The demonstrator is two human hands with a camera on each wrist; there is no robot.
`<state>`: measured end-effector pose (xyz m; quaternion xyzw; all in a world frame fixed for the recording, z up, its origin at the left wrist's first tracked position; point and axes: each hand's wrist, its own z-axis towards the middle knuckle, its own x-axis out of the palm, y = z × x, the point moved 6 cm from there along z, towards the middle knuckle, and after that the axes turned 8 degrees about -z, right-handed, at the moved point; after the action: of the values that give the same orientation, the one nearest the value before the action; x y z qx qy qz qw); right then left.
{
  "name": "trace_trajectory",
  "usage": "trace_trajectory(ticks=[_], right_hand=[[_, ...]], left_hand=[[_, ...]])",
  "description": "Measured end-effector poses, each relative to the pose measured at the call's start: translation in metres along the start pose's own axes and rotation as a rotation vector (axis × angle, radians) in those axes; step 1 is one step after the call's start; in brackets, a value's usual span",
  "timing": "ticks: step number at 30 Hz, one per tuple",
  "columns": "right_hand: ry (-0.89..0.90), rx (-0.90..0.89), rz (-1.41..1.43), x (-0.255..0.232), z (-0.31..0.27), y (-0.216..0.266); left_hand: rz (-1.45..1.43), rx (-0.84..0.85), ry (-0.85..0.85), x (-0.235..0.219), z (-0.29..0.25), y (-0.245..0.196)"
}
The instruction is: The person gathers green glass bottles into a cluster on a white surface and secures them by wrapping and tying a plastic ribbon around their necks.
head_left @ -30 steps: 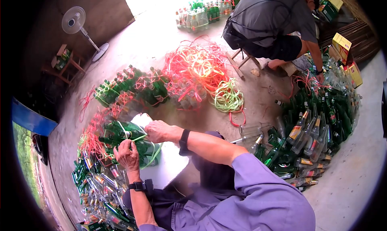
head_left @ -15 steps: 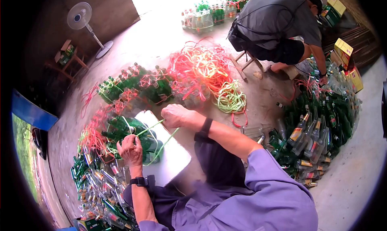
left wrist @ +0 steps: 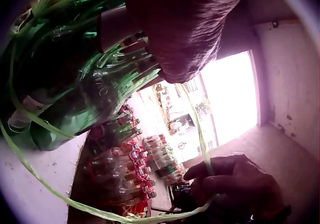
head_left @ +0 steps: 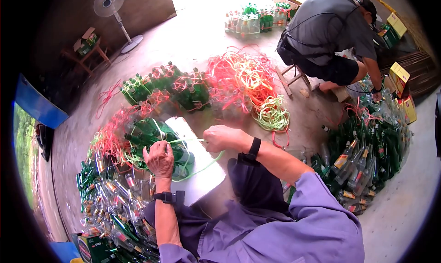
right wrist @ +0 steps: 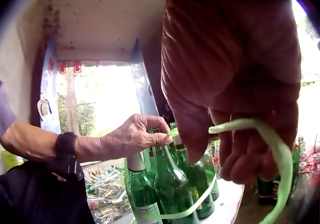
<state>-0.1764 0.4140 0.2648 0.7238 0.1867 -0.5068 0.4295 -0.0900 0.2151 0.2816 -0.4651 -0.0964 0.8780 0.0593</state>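
Note:
A group of green glass bottles (right wrist: 172,184) stands on a white board (head_left: 206,173), with a light green plastic strap (right wrist: 284,174) looped round it. At the bottle necks, my left hand (head_left: 159,158) pinches the strap between thumb and forefinger, as the right wrist view shows. My right hand (head_left: 225,138) is off to the right of the bottles, its fingers curled round the strap. A length of strap runs straight between both hands, and more hangs in a loose curve from the right hand (left wrist: 240,184) beside the bottles.
Loose bottles (head_left: 115,203) are heaped at left, with another heap (head_left: 363,148) at right. Beyond the board lie tied bottle bundles (head_left: 190,91) and a tangle of red straps (head_left: 243,79). Another person (head_left: 326,29) bends over the right heap. A fan (head_left: 110,6) stands far left.
My right hand has drawn away from the bottles to the right, pulling strap out between the hands. The left hand stays at the bottle necks. The head view has shifted.

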Motion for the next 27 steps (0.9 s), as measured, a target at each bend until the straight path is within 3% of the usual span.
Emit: trace_trajectory(ticks=[4, 6, 9, 13, 18, 24, 27], right_hand=[[0.084, 0.012, -0.03, 0.021, 0.024, 0.011], [0.042, -0.016, -0.055, 0.028, 0.04, 0.024], [-0.334, -0.1, 0.016, 0.031, 0.058, 0.041], [-0.315, -0.101, 0.25, 0.046, 0.079, 0.051], [-0.426, -0.052, 0.218, 0.047, 0.08, 0.057], [-0.505, -0.112, 0.256, 0.045, 0.084, 0.05], [-0.571, -0.128, 0.402, 0.043, 0.087, 0.045]], left_hand=[[0.001, 0.008, -0.024, -0.002, 0.0, 0.0], [0.003, 0.005, -0.03, -0.003, 0.001, 0.0], [-0.004, 0.004, -0.022, -0.002, 0.001, 0.0], [-0.007, 0.023, -0.016, -0.001, 0.001, 0.001], [-0.018, 0.031, -0.006, -0.001, 0.001, 0.002], [-0.005, 0.048, -0.002, 0.0, 0.002, 0.001], [0.014, 0.077, -0.012, -0.002, 0.001, -0.002]])
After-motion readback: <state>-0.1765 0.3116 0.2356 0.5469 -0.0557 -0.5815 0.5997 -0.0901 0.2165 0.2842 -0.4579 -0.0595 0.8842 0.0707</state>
